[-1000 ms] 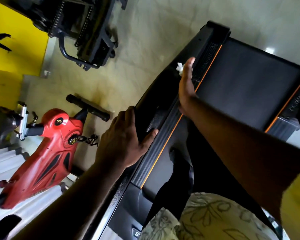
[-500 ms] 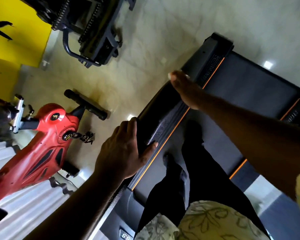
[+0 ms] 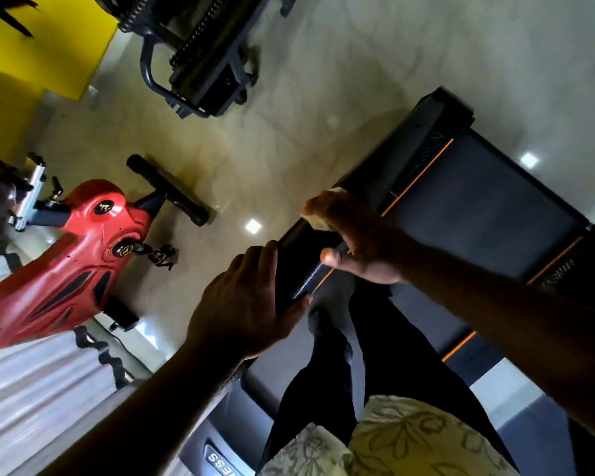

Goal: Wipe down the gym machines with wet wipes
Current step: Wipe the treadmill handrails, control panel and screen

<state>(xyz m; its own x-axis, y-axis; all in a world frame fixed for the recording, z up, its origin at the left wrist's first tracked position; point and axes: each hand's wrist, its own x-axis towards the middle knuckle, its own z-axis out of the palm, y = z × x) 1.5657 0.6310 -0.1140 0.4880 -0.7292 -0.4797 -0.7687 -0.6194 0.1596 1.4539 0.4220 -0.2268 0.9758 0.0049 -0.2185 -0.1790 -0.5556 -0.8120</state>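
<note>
A black treadmill (image 3: 478, 201) with orange trim lines runs from lower centre to upper right. My left hand (image 3: 251, 304) grips the outer edge of its left side rail, fingers curled over the edge and thumb on top. My right hand (image 3: 354, 238) lies on the same rail a little farther along, pressing a pale wet wipe (image 3: 318, 219) under its fingers; only a small bit of the wipe shows beneath the fingers. My dark trouser legs (image 3: 340, 355) stand on the belt.
A red exercise bike (image 3: 66, 266) stands on the floor at the left. A black machine frame (image 3: 200, 56) sits at the top centre. A yellow wall (image 3: 31, 46) fills the upper left corner. Shiny tiled floor (image 3: 289, 132) lies between the machines.
My right hand with the wipe has slid back along the rail toward me, closing on my left hand. The left hand has kept its grip on the rail edge.
</note>
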